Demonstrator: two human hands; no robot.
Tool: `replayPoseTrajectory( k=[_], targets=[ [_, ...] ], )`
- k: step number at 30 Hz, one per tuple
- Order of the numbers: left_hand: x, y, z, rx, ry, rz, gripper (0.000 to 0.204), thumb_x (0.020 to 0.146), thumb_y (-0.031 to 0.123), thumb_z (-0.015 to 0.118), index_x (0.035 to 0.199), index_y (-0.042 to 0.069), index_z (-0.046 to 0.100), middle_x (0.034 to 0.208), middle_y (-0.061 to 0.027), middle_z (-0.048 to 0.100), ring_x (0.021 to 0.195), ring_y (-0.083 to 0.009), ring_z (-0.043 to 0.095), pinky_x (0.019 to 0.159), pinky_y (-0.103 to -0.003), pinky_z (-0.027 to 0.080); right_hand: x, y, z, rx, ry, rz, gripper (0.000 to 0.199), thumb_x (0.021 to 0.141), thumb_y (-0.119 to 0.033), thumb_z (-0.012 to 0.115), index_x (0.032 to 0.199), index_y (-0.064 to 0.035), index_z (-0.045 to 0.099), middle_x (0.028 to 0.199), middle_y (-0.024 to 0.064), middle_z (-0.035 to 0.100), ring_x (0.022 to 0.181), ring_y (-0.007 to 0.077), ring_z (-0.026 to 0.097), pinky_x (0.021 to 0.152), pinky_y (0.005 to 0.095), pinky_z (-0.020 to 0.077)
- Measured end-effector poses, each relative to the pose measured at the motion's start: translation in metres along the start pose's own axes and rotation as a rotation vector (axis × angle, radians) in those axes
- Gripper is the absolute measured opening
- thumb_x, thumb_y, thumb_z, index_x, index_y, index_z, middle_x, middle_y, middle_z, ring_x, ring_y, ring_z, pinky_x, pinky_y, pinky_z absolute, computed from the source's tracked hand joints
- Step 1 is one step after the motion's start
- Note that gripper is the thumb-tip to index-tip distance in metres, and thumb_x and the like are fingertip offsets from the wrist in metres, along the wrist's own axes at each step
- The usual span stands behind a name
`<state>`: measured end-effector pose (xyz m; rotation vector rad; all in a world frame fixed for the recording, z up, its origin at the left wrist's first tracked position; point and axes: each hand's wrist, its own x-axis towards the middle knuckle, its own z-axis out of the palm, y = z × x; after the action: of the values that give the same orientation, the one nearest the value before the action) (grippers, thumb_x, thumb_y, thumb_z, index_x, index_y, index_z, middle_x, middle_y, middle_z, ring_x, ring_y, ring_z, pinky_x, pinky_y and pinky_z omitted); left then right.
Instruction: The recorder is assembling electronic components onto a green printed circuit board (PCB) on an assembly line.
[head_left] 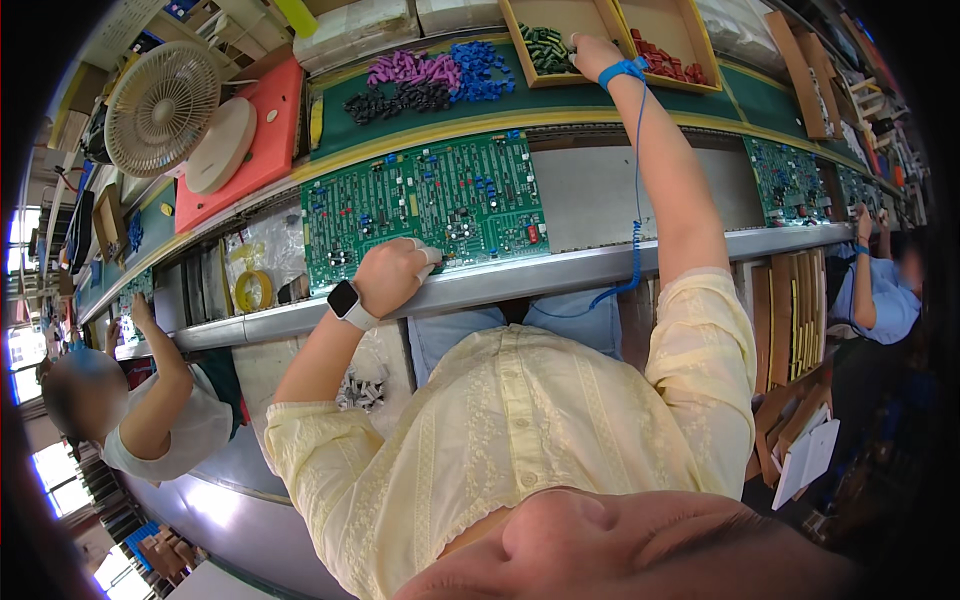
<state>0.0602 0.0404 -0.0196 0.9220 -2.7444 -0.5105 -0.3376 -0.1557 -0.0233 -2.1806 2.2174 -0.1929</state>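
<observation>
A large green circuit board (425,205), dotted with small white, blue and red components, lies on the metal-edged bench in front of me. At its near edge is my left hand (395,272), closed, its fingers curled and white covers on fingertips; what they hold, if anything, is hidden. My right hand (596,58), with a blue wrist strap (622,72), reaches far forward to a cardboard box (568,80). Its fingers are drawn together beside a pile of small green connectors (545,48); I cannot make out anything between them. Red connectors (665,58) fill the neighbouring compartment.
Loose purple (412,70), blue (482,72) and black parts (398,102) lie on the green shelf. A fan (163,110) stands back left. The strap's coiled blue cord (636,255) hangs beside my right arm. Co-workers sit left (165,410) and right (880,290).
</observation>
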Motion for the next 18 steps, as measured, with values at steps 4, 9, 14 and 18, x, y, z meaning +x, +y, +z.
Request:
replayPoseTrajectory(
  k=[4,9,14,18],
  targets=[
    [0.006,0.004,-0.001,0.050,-0.060,0.039,0.013,0.072,0.009,0.056,0.082,0.009,0.064,0.067,-0.0095,0.056,0.069,-0.0270,0.057,0.060,-0.038,0.047,0.001,0.008,0.002,-0.027,0.046,-0.032,0.020,0.083,-0.013,0.053,0.099,-0.0018,0.059,0.093,0.0219,0.061,0.083,0.0397,0.059,0.073,0.0489,0.0488],
    [0.006,0.007,0.006,0.090,-0.068,0.054,0.014,0.072,0.009,0.054,0.082,0.009,0.063,0.065,-0.0094,0.054,0.068,-0.0270,0.057,0.060,-0.038,0.047,-0.027,-0.025,-0.024,0.174,0.306,-0.045,0.025,0.084,-0.020,0.055,0.104,-0.0055,0.059,0.095,0.0205,0.062,0.090,0.0352,0.059,0.076,0.0441,0.0473],
    [0.014,0.021,-0.013,-0.007,-0.085,-0.101,0.026,0.073,0.016,0.062,0.098,0.007,0.062,0.079,-0.0112,0.062,0.075,-0.0287,0.060,0.065,-0.036,0.049,-0.099,-0.085,-0.026,1.145,-0.269,-0.324,0.021,0.088,-0.017,0.055,0.105,-0.0059,0.060,0.083,0.0035,0.061,0.069,0.0122,0.056,0.065,0.0251,0.0472],
    [0.037,0.022,-0.022,-0.332,0.277,-0.186,0.039,0.071,0.013,0.071,0.107,0.006,0.059,0.085,-0.0122,0.063,0.066,-0.0234,0.059,0.061,-0.032,0.049,-0.149,-0.115,-0.017,1.344,-0.585,-0.285,0.020,0.089,-0.014,0.054,0.106,-0.0035,0.058,0.083,0.0028,0.060,0.068,0.0089,0.054,0.062,0.0219,0.0465]
  ],
)
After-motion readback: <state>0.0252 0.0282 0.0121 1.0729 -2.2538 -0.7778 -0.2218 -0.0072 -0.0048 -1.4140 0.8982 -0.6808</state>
